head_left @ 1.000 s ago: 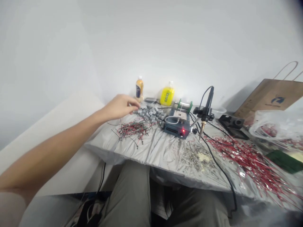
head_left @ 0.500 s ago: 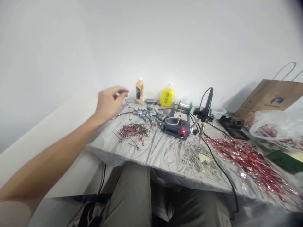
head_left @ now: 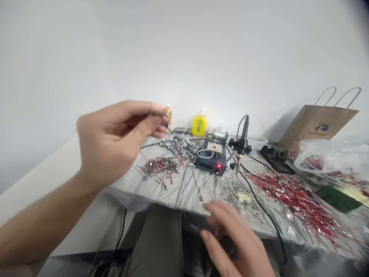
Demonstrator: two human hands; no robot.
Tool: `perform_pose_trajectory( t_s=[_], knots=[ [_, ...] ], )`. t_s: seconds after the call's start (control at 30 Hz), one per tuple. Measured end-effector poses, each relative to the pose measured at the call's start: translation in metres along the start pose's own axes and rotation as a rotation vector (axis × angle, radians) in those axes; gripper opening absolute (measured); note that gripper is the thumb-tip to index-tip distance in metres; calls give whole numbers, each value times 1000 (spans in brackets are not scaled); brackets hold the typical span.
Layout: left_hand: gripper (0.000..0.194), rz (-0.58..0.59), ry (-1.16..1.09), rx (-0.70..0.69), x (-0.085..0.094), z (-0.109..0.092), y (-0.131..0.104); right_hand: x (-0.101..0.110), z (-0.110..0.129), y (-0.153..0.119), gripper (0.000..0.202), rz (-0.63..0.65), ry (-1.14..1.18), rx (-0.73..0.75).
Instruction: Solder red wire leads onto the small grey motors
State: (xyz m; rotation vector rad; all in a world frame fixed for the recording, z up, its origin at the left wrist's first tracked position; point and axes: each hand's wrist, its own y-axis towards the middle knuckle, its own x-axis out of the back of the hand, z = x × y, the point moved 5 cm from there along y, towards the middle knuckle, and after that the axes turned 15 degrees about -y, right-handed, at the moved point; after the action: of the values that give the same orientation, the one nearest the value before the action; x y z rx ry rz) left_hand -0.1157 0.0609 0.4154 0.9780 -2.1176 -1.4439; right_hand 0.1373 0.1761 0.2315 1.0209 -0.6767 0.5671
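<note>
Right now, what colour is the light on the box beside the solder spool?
Red; the head view shows the light best, on the box's front.

Plain grey-olive trousers [head_left: 155, 242], softly creased; left hand [head_left: 106, 142], right hand [head_left: 236, 246], left forearm [head_left: 54, 215] bare.

**Table layout beyond my two hands**

On the table [head_left: 180, 192], a wire pile [head_left: 160, 166] lies to the right of my left hand [head_left: 111, 138], with cylinders [head_left: 184, 146] behind it and two bottles, one [head_left: 168, 115] left of the other [head_left: 199, 124], farther back. Beyond my right hand [head_left: 238, 242] lie scraps [head_left: 230, 195]; behind them stand a box [head_left: 211, 159], with a spool [head_left: 219, 137] behind it, and a soldering iron [head_left: 243, 134] to its right. Farther right of that hand is a wire heap [head_left: 296, 200], with a paper bag [head_left: 318, 125] behind.
</note>
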Motion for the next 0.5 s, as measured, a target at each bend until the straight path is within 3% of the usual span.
perform_pose_trajectory(
  t_s=[0.03, 0.1, 0.2, 0.3, 0.37, 0.5],
  knots=[
    [16, 5, -22, 29, -1, -5, -5, 9, 7, 19, 43, -152, 59, -49],
    [19, 45, -81, 100, -3, -11, -19, 15, 24, 49, 45, -292, 202, -96],
    [18, 170, -187, 309, -8, -6, -43, 1, 42, 69, 46, -247, 469, -172],
    [18, 272, -269, 521, -13, 5, -63, -18, 44, 65, 29, -161, 644, -242],
    [19, 294, -300, 608, -16, 11, -71, -22, 38, 58, 15, -147, 636, -266],
    [14, 326, -313, 735, -19, 23, -83, -8, 23, 48, 14, -157, 551, -265]
  ],
)
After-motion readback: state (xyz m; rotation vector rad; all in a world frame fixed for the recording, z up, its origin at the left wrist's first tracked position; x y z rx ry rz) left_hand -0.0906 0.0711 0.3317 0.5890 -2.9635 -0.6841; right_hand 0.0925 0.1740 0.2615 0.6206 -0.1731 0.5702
